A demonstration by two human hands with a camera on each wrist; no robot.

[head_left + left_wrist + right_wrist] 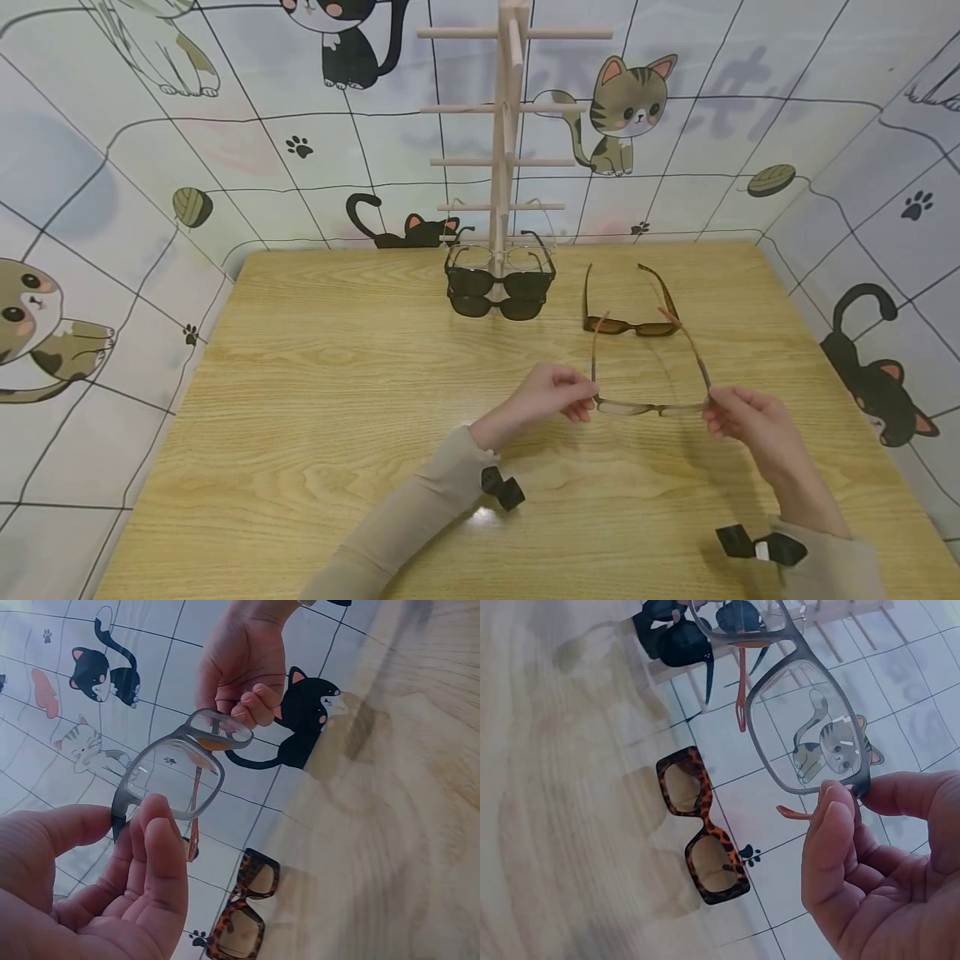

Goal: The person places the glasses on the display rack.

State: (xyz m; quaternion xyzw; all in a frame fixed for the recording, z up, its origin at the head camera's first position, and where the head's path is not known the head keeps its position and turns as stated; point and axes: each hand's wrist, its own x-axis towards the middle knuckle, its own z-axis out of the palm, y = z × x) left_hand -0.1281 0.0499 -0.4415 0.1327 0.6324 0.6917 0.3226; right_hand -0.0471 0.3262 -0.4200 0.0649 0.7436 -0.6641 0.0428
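Between my two hands, a pair of clear-lensed eyeglasses with a grey frame and orange-brown temples is held above the table, temples unfolded and pointing away. My left hand pinches the left hinge corner between thumb and fingers. At the opposite corner, my right hand pinches the frame the same way, as the right wrist view also shows. Just beyond the eyeglasses, tortoiseshell sunglasses rest on the table with their temples open; they also show in the right wrist view.
A wooden glasses rack with several pegs stands at the back of the table. Low on it sit dark sunglasses and thin-rimmed glasses. A cat-patterned backdrop surrounds the table's back and sides.
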